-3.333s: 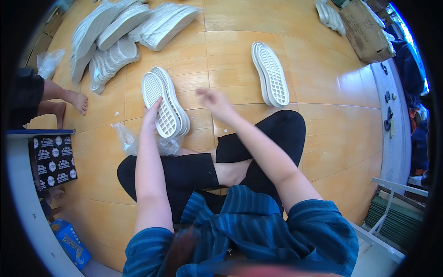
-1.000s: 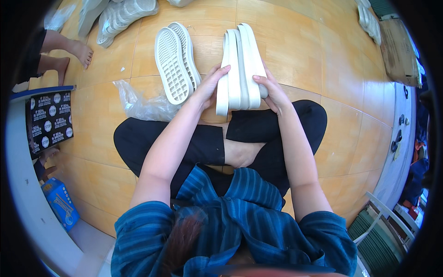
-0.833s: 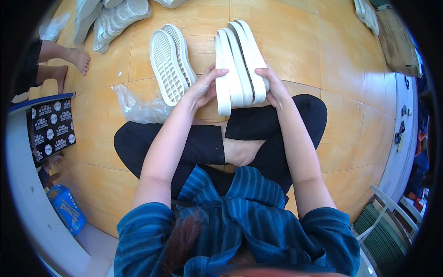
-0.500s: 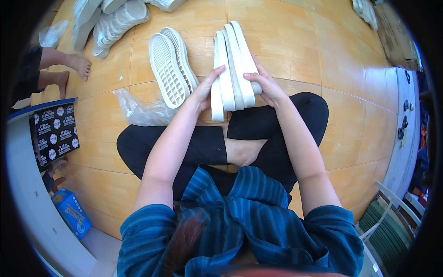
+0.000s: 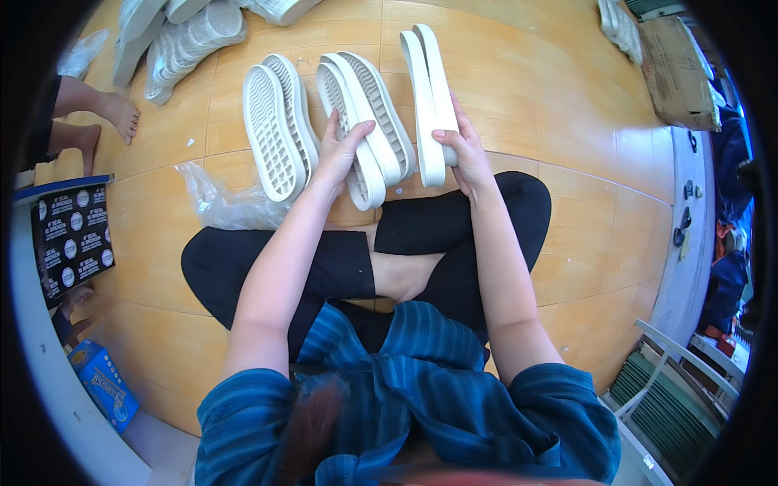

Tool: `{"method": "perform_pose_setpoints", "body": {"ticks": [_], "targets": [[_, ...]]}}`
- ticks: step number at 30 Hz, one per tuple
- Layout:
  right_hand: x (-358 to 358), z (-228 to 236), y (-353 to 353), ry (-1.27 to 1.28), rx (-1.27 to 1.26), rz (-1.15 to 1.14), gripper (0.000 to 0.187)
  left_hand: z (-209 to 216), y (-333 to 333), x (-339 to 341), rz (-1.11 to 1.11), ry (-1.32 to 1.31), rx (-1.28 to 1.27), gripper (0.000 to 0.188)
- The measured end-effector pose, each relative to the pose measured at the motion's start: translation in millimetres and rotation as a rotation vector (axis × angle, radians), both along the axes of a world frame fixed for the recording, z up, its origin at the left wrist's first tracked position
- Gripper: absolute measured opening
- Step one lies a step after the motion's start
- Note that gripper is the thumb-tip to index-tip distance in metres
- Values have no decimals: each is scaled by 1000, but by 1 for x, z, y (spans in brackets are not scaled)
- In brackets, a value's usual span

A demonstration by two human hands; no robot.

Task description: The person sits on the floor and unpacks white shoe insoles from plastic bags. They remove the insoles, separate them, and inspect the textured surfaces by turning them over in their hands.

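My left hand [image 5: 339, 155] is closed round the near left side of several white shoe soles [image 5: 371, 113], with the thumb pressed on an edge. They lean tilted, their ribbed and gridded faces partly showing. My right hand [image 5: 468, 154] grips another bundle of white shoe soles [image 5: 428, 105], standing on edge, the thumb on the near side and the fingers behind. A gap separates the two bundles. Left of my left hand, a pair of loose white soles [image 5: 275, 138] lies overlapped on the floor, grid pattern facing up.
A crumpled clear plastic bag [image 5: 227, 198] lies by my left knee. Plastic-wrapped soles [image 5: 194, 44] are piled at the far left, near another person's bare feet [image 5: 117, 113]. A cardboard box [image 5: 677, 77] stands far right. A blue box [image 5: 104, 385] sits at lower left.
The one stack of soles held between both hands is now split in two. My left hand has moved left with its part, while my right hand keeps the rest upright. The whole view has shifted slightly.
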State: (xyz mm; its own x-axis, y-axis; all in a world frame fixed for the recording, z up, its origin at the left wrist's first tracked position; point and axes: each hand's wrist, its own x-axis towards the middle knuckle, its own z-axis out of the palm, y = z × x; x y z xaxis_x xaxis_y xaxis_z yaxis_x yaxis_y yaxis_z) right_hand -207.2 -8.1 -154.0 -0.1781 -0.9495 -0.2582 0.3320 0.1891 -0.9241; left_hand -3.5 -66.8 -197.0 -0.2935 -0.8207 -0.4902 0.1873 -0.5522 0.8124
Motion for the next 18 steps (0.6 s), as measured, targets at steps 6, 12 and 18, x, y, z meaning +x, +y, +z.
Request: {"method": "perform_pose_setpoints", "body": {"ticks": [6, 12, 18], "targets": [[-5, 24, 15, 109, -99, -60, 90, -20, 7, -15, -270, -579, -265, 116], [21, 58, 36, 43, -181, -17, 95, 34, 8, -3, -267, -447, -669, 109], [66, 77, 57, 110, -203, 205, 100, 85, 34, 31, -250, 339, -383, 108]]}}
